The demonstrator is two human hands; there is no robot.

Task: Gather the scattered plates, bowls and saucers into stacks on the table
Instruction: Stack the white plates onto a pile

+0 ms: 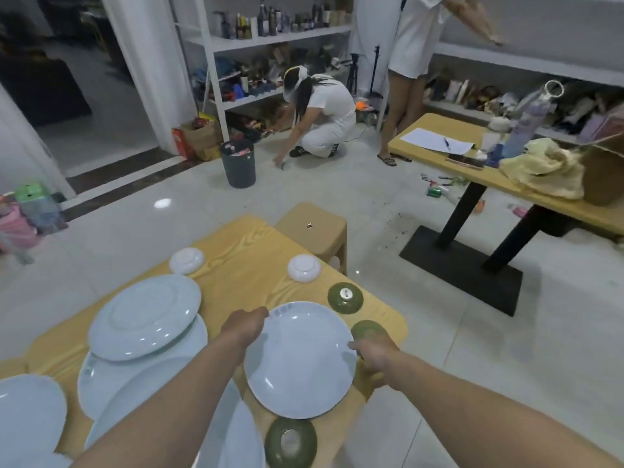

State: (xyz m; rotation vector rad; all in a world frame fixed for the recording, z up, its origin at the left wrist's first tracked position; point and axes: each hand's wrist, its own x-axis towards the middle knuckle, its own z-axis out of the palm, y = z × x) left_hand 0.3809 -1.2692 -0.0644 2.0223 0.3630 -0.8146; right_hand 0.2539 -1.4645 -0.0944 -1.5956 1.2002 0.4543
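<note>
1. Held: pale blue plate [299, 359], face-up, above the right side of the wooden table [243, 265]. Can't tell whether it is lifted or resting on the table.
2. The left hand [244, 327] clamps the plate rim at 11 o'clock, thumb on top.
3. The right hand [373, 361] clamps the rim at 3 o'clock, thumb on top.
4. Three green saucers [345, 297], all upside down: at the plate's 1 o'clock, at 2 o'clock partly behind the right hand, and at 6 o'clock just beside the rim.
5. Two white bowls [304, 267], upturned, at 12 and 10 o'clock, well apart.
6. An overlapping pile of pale blue plates [145, 315] at 9 o'clock, top one upside down.
</note>
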